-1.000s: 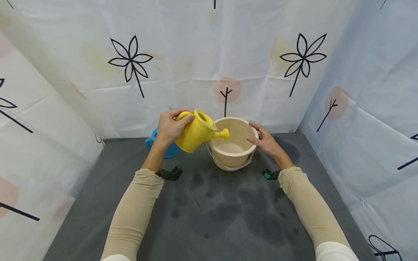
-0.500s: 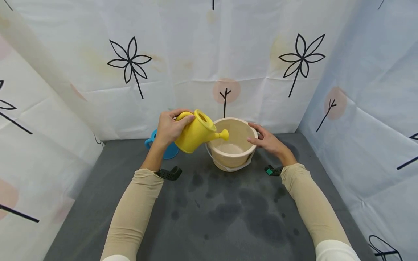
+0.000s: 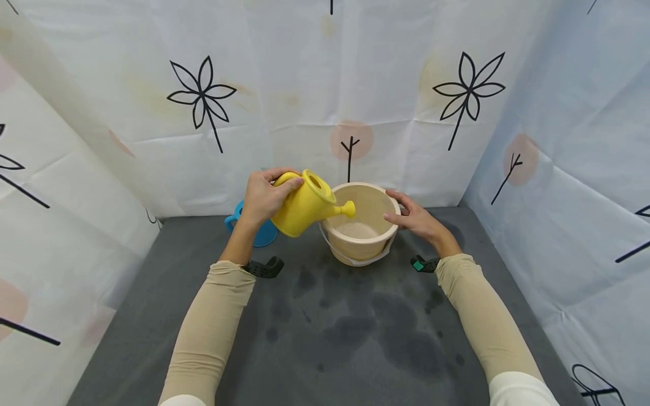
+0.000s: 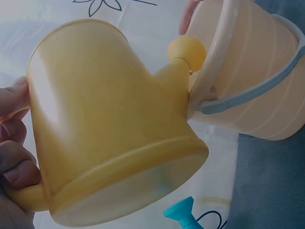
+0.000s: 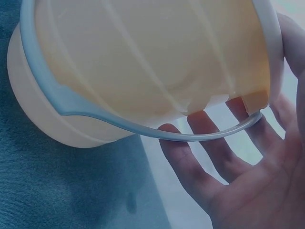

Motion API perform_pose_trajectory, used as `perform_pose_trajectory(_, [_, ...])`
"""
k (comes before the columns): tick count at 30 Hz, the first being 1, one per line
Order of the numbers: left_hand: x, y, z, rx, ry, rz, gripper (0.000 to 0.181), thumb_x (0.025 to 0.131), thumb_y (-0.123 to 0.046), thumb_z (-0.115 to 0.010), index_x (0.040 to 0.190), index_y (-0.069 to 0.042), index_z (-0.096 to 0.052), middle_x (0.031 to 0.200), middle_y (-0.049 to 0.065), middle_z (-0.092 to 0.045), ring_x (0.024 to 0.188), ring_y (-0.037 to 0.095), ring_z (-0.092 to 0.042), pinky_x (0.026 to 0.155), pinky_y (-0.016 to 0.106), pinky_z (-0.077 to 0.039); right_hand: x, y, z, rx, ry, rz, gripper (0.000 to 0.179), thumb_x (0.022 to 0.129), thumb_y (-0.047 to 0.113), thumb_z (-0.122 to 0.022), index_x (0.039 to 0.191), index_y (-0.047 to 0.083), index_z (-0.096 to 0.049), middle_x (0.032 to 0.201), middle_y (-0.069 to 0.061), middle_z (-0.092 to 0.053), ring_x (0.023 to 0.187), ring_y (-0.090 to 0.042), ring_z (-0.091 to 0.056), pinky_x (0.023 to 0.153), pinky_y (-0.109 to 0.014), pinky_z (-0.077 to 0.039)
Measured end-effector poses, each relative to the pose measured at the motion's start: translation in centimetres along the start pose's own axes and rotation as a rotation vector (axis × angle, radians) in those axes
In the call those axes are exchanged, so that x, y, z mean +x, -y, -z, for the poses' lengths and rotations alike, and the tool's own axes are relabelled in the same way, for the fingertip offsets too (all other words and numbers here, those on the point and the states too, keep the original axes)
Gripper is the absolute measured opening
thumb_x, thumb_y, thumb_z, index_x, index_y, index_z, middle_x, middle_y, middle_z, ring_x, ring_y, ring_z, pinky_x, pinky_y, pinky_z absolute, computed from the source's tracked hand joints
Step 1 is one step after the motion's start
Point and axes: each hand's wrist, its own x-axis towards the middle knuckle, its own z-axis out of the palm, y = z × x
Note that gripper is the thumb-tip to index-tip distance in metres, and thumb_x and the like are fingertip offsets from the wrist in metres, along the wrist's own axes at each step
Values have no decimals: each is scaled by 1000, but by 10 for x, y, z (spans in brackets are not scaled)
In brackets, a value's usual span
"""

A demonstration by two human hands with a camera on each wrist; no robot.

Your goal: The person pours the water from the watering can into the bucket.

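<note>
My left hand (image 3: 263, 200) grips the handle of a yellow watering can (image 3: 302, 208), raised and tilted to the right. Its round spout head (image 4: 187, 52) reaches over the left rim of a cream bucket (image 3: 358, 248). No stream of water shows at the spout. On the bucket's right side, my right hand (image 3: 417, 221) holds the rim, with the thumb over the inside and the fingers (image 5: 209, 143) along the outer wall. The bucket stands upright, its pale handle (image 5: 143, 130) hanging down at the front. Behind my left wrist is a blue watering can (image 3: 266, 234), partly hidden.
The dark grey table (image 3: 274, 349) has several damp patches in front of the bucket. White printed cloth (image 3: 299, 84) rises close behind the bucket, with more cloth at both sides. In the left wrist view a blue spout (image 4: 183, 212) shows below the yellow can.
My right wrist has shifted slightly to the right while the hand stays at the bucket's rim. The yellow watering can keeps nearly the same tilt and place.
</note>
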Motion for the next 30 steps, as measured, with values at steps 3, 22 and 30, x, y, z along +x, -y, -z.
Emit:
perform_pose_trajectory(3, [0,0,-1,5,10,-5,33,95,-32,-75,115,-6,-77,109,19,-74,83,22,-66,73,34,-61,0,0,0,1,0,-1,77,103,25,-63,165,25,-18,160,-24,-38,118,-37,-67,84,-26,-57])
perform_pose_trajectory(22, [3,-5,-3,17,36,21,34,95,-33,-74,118,-7,-76,113,18,-73,90,27,-67,77,37,-61,-1,-2,1,-4,8,9,75,104,24,-60,165,28,-16,160,-23,-40,121,-44,-64,87,-30,-58])
perform_pose_trajectory(30, [3,-8,-8,36,45,12,33,95,-36,-74,115,-10,-78,109,16,-76,83,25,-68,71,35,-62,0,-3,0,-13,5,3,77,104,25,-61,165,29,-15,163,-21,-36,122,-41,-64,88,-32,-59])
